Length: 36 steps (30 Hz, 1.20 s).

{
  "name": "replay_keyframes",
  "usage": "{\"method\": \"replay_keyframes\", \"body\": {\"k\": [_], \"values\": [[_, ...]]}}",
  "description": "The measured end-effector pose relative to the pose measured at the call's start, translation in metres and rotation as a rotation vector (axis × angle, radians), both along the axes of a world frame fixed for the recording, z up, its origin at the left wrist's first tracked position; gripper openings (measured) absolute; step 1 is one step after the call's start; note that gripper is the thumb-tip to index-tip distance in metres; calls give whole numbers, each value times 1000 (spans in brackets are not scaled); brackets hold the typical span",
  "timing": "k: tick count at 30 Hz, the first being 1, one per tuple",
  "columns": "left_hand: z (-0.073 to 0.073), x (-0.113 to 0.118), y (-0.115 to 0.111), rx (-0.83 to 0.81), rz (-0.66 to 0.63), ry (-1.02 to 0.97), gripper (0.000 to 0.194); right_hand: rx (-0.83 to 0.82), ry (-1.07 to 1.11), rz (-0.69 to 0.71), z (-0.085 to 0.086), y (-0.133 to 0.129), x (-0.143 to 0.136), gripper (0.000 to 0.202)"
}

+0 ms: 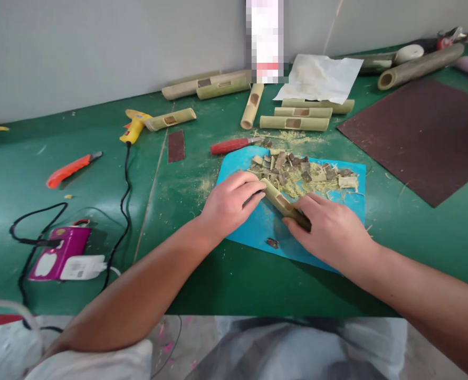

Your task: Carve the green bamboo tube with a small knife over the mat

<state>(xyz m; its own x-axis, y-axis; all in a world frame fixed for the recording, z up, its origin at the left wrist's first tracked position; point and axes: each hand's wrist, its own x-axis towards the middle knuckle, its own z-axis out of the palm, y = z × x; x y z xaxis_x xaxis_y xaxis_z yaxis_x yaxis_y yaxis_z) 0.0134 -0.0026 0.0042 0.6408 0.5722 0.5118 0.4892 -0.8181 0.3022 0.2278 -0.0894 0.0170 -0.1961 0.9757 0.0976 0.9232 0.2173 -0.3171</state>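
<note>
A short bamboo tube (pixel 274 194) with a rectangular opening cut in its side is held at a slant over a blue sheet (pixel 253 232). My right hand (pixel 328 227) wraps round its lower right end, thumb beneath and fingers over the top. At the upper left end, the fingers of my left hand (pixel 234 203) close on the rim; their tips are partly hidden. Bamboo chips and shavings (pixel 297 171) lie heaped on the sheet just beyond the tube. A few dark scraps (pixel 272 243) rest nearer to me.
Behind the sheet lies a red-handled knife (pixel 231 146). More cut bamboo tubes (pixel 294 123) lie further back. Leftward are a yellow glue gun (pixel 134 126), an orange cutter (pixel 71 170) and a purple power strip (pixel 61 250) with cords. A brown sheet (pixel 423 140) covers the right.
</note>
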Motion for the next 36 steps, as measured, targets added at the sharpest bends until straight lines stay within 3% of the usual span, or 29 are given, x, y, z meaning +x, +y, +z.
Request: {"method": "replay_keyframes", "body": {"k": [5,12,23,32,36], "values": [[0,-1,1,-49,-30,-5,19,-24,23,-8,-1,0,1,19],[-3,0,4,27,36,-14,18,-5,32,11,-1,0,1,19],[1,0,0,-10,-24,5,19,-41,37,9,-2,0,1,19],[2,0,-1,-57,62,-100,14,-50,8,-16,1,-1,1,19],[7,2,-12,19,80,-133,10,71,61,3,4,-1,2,23]]}}
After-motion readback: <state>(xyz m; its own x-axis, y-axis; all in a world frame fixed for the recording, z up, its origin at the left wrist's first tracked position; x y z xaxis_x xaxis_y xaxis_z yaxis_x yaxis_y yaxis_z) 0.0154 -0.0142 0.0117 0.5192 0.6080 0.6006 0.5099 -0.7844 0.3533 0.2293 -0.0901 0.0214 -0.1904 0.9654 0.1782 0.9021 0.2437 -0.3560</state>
